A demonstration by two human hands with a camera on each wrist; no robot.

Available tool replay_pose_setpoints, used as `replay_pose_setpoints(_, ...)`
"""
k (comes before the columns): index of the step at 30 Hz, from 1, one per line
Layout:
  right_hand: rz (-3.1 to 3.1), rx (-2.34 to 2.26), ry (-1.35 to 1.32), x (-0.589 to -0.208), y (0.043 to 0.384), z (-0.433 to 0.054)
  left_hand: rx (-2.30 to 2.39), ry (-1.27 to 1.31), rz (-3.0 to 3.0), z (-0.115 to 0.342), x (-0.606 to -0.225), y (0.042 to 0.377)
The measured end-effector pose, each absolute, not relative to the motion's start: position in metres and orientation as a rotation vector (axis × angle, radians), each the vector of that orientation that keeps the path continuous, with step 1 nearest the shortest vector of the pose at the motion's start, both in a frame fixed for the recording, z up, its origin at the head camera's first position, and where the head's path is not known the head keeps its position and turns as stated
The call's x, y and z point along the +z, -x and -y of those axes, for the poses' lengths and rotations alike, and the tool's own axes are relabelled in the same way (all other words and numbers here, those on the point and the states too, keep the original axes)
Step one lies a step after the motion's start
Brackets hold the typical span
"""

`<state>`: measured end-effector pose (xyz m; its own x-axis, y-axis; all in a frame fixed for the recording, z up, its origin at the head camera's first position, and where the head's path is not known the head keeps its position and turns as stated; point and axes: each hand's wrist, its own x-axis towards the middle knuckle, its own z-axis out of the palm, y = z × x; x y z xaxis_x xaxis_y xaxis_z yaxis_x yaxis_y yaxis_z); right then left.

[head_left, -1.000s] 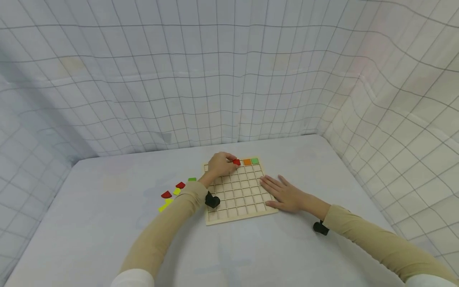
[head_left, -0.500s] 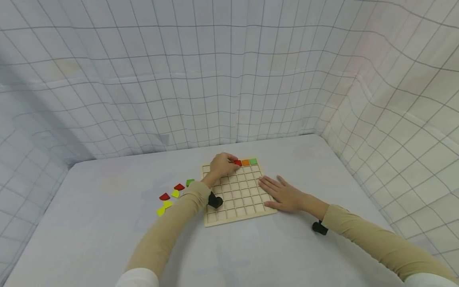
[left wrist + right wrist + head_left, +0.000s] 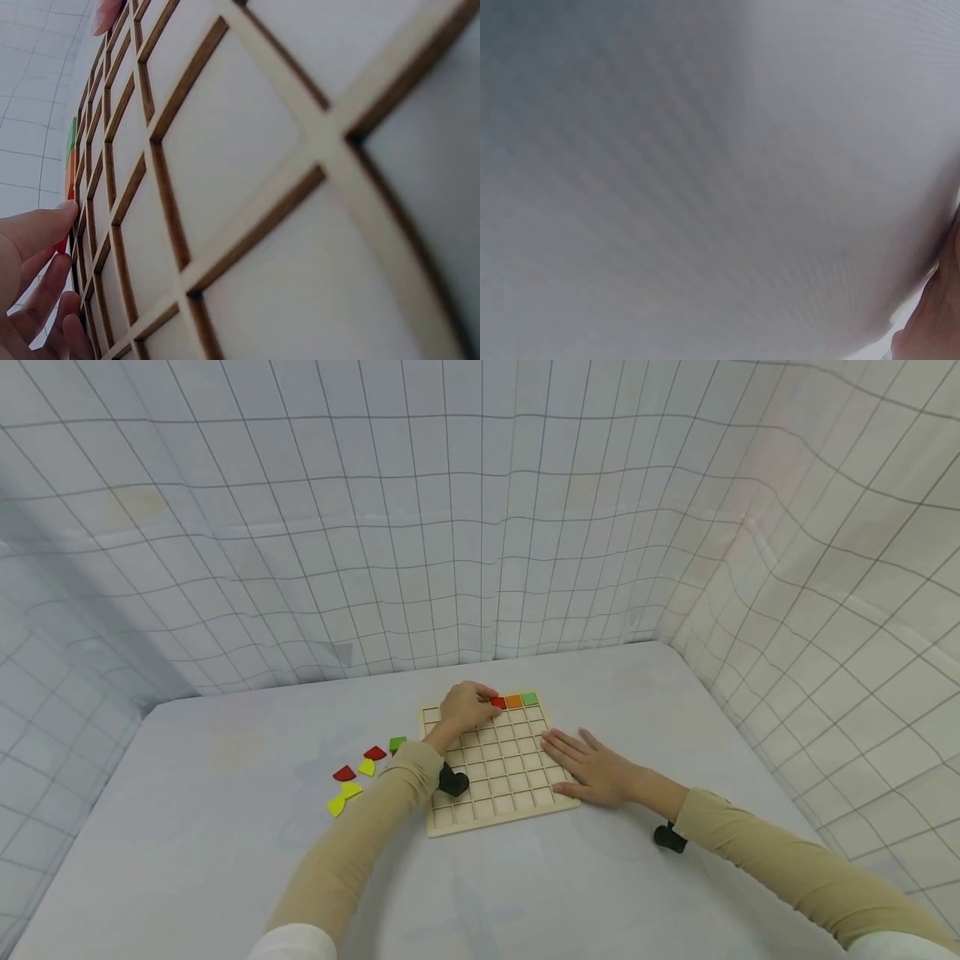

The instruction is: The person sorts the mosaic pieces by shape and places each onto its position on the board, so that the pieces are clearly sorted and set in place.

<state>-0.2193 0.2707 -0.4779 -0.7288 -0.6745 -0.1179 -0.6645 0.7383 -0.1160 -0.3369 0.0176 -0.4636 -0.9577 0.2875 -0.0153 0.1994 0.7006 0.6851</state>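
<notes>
A wooden grid board [image 3: 501, 769] lies on the table in the head view. My left hand [image 3: 462, 707] reaches over its far side and pinches a red square tile [image 3: 498, 702] at the top row, thumb on the near edge. To the right of this tile, an orange tile [image 3: 513, 701] and a light green tile [image 3: 529, 698] fill the cells up to the corner. In the left wrist view, thumb and fingers close round the red edge [image 3: 61, 245]. With fingers straight, my right hand [image 3: 596, 769] rests across the board's right edge.
Left of the board lie loose pieces: a green one [image 3: 397, 743], red fan-shaped pieces [image 3: 344, 773] and several yellow ones [image 3: 337, 806]. My left forearm partly covers another red piece. White, grid-patterned cloth walls [image 3: 465, 527] surround the table [image 3: 202, 827].
The red tile, tilted a second ago, now lies flat in line with the orange one. My left fingers stay on it, and the right hand keeps its place. The head view shifts slightly.
</notes>
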Motion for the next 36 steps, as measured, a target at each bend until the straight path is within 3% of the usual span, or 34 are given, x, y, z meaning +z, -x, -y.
replay_pose_setpoints(27,-2.777,-0.098,1.092,-0.477,0.217,-0.267,1.136,-0.385,-2.71,-0.009,-0.464,0.333)
replay_pose_setpoints(36,-2.784,-0.092,1.085,-0.478,0.219,-0.27,1.285,-0.547,-2.67,-0.003,-0.463,0.33)
